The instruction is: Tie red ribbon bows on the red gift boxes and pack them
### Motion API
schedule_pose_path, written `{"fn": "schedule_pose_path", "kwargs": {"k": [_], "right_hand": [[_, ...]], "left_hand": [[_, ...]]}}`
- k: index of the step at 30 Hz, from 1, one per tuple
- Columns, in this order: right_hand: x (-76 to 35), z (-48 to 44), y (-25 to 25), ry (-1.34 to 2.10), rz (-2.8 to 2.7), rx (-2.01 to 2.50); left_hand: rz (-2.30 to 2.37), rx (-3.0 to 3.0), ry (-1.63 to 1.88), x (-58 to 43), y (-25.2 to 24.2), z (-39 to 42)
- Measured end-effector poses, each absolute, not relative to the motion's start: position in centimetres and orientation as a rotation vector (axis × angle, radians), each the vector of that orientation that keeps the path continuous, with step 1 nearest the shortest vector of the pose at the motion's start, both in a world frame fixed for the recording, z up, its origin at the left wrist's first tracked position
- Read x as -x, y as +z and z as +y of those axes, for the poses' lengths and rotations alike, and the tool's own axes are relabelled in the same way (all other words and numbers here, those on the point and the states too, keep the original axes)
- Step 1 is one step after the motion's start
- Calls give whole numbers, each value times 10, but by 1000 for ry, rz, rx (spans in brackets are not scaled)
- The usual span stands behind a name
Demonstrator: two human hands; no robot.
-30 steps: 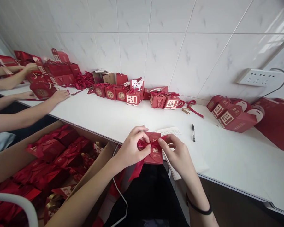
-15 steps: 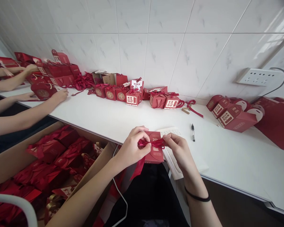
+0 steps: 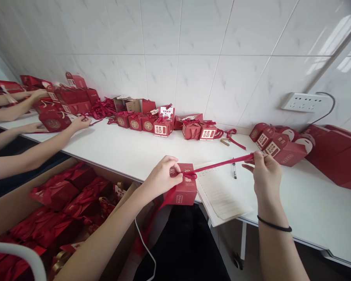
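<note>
A small red gift box (image 3: 185, 193) with pale printed characters sits at the front edge of the white table. Over its top a red ribbon (image 3: 222, 163) forms a small loop, and one tail hangs down on the left. Thumb and fingers of my left hand (image 3: 165, 173) pinch the ribbon at the knot, against the box top. My right hand (image 3: 265, 166), wearing a black band at the wrist, grips the other end and holds it taut up to the right. An open notebook (image 3: 219, 193) lies beside the box, partly past the table edge.
Finished red boxes (image 3: 160, 128) line the wall, with more boxes (image 3: 286, 150) at right. A pen (image 3: 234, 171) lies behind the notebook. A carton (image 3: 55, 164) of ribboned boxes stands low left. Co-workers' arms (image 3: 32, 160) handle boxes at far left. A power strip (image 3: 307, 102) is on the wall.
My right hand has moved right and up, drawing the ribbon out into a long straight line. The bow at the knot looks smaller. My left hand still pinches at the box.
</note>
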State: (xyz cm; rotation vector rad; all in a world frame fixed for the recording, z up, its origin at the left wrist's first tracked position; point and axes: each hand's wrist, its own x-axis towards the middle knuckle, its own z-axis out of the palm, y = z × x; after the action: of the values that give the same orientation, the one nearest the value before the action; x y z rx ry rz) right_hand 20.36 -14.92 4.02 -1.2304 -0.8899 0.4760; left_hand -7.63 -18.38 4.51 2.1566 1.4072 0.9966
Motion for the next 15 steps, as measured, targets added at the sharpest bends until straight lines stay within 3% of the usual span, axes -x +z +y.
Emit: {"fn": "schedule_pose_path", "kwargs": {"k": [11,15], "right_hand": [[-218,-141,53,392,-1059,1451],[-220,-138,60,403,-1182,1547]], "left_hand": [[1795,-2100,1107,133,70,-162],[1876,-2045,889,166,77,-164]]}}
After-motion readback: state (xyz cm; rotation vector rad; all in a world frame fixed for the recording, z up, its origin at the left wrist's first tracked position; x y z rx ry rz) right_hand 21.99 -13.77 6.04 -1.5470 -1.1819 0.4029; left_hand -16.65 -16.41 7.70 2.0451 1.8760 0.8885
